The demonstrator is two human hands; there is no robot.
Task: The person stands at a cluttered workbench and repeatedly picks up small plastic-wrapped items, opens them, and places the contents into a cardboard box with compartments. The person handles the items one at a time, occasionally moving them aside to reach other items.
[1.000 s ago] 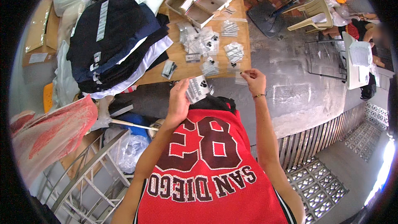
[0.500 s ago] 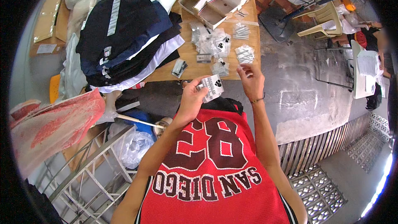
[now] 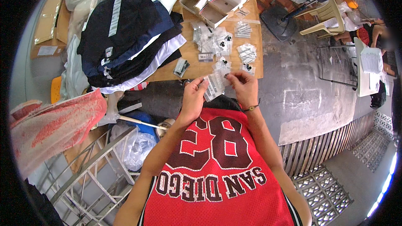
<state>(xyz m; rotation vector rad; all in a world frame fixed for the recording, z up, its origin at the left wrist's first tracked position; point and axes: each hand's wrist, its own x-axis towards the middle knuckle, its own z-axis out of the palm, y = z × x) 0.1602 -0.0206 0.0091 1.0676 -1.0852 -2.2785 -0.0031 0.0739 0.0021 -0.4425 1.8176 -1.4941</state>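
My left hand grips a small stack of clear labelled packets at chest height, just beyond the near edge of the wooden table. My right hand pinches a packet at the stack's right side, thumb and forefinger together. On the table lie several piles of similar small packets, some with black marks. A partitioned cardboard box stands at the table's back. A tall pile of dark and white garments covers the left part. Below my hands is the red sleeveless jersey I wear.
A flattened carton and a pink-stained cloth are at left, above a metal frame. At right are a grey floor, a plastic chair, a white table, a seated person and railings.
My right hand has come leftward from the packet piles at the table's edge to the stack in my left hand. My left hand has shifted right from where it was a second ago.
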